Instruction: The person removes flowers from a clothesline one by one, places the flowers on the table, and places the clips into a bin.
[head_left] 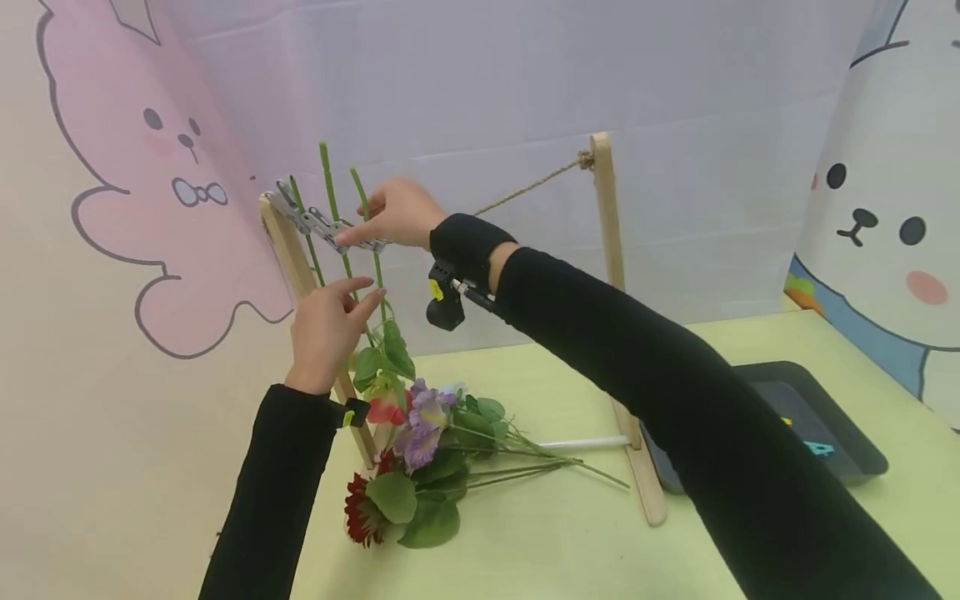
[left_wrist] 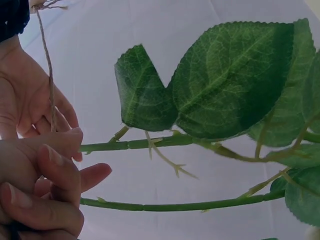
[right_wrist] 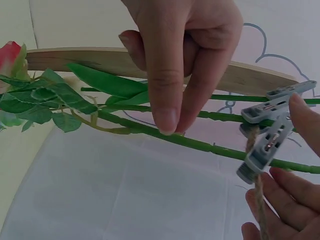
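Three green flower stems hang head-down from grey clothespins (right_wrist: 265, 150) on a twine rope (head_left: 528, 190). At the nearest flower stem (right_wrist: 200, 145), my left hand (head_left: 326, 329) pinches below the clothespins with thumb and fingertip. My right hand (head_left: 401, 215) is up at the rope, its fingers loosely spread around the nearest clothespin; one fingertip (right_wrist: 302, 115) is right at the clothespins, and the other fingers lie below. Green leaves (left_wrist: 230, 80) and a red flower (head_left: 386, 407) hang lower on the stems.
A wooden frame (head_left: 611, 225) carries the rope between two posts. Purple flowers (head_left: 422, 429), a dark red flower (head_left: 363, 512) and loose stems lie on the pale green table (head_left: 540, 542). A dark tray (head_left: 862, 467) with small coloured items stands at right, partly behind my right sleeve.
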